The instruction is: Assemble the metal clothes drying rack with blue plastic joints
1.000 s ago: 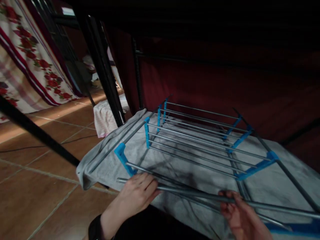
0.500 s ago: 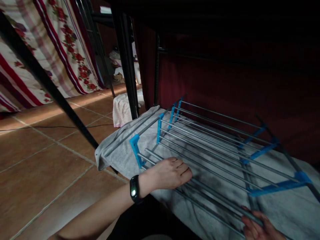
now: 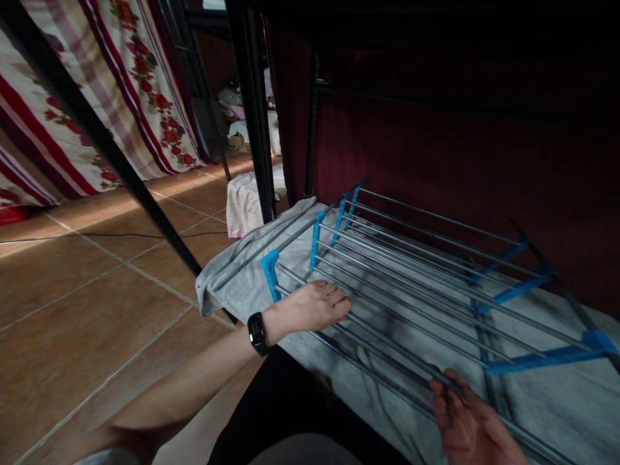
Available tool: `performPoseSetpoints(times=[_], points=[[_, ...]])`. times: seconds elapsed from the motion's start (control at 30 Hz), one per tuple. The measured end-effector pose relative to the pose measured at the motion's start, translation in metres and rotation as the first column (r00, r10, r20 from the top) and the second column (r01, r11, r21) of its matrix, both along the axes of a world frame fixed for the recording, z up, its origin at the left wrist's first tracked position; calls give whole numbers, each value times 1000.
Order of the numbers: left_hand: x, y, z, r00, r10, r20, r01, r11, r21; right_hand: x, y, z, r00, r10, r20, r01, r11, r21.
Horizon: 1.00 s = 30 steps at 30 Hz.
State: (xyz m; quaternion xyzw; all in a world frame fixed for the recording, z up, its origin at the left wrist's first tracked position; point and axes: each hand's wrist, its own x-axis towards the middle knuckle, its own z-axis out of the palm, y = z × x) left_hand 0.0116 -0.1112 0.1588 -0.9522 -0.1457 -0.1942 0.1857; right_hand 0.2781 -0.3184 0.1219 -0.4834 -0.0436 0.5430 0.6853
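Observation:
A folded drying rack [image 3: 416, 265] of grey metal rods and blue plastic brackets lies flat on a grey cloth [image 3: 227, 287]. My left hand [image 3: 312, 305], a black watch on its wrist, rests on the near-left rods beside a blue bracket [image 3: 271, 274], fingers curled over a rod. My right hand [image 3: 467, 423] is at the lower right, fingers curled around a near rod that runs toward the bottom edge.
Black metal bed-frame posts [image 3: 254, 110] rise behind the rack, with a dark red curtain [image 3: 436, 148] behind it. A floral striped cloth [image 3: 72, 123] hangs at the left. A pale folded cloth [image 3: 245, 203] and a black cable [image 3: 97, 236] lie on the brown tiled floor [image 3: 72, 310].
My left hand has moved from the nearest rod further onto the rack, near the blue bracket. My right hand stays on a near rod. The view has swung left.

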Motion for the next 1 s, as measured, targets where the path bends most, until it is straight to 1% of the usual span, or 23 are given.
performPoseSetpoints(times=[0.1, 0.2, 0.37, 0.53, 0.67, 0.83, 1.0], points=[[0, 1, -2, 1000, -6, -5, 6, 1000, -9, -5, 6, 4, 1000, -9, -17, 8, 1000, -19], [2, 0, -1, 1000, -24, -19, 23, 999, -22, -3, 9, 3, 1000, 27, -9, -27, 998, -59], [6, -5, 3, 999, -18, -42, 17, 999, -37, -2, 12, 1, 999, 40, -14, -40, 998, -40], [11, -5, 5, 999, -19, -46, 17, 999, -45, -8, 16, 11, 1000, 0, -15, 0, 1000, -5], [22, -8, 8, 998, -51, -23, 50, 998, -44, -8, 14, 18, 999, -33, -20, 33, 999, 5], [38, -20, 14, 997, -79, -11, 79, 995, -55, -8, 5, 19, 995, -75, 69, 75, 997, 1], [49, -35, 21, 995, -100, 13, 101, 991, -84, 0, -3, 28, 975, -96, 203, 89, 995, 42]])
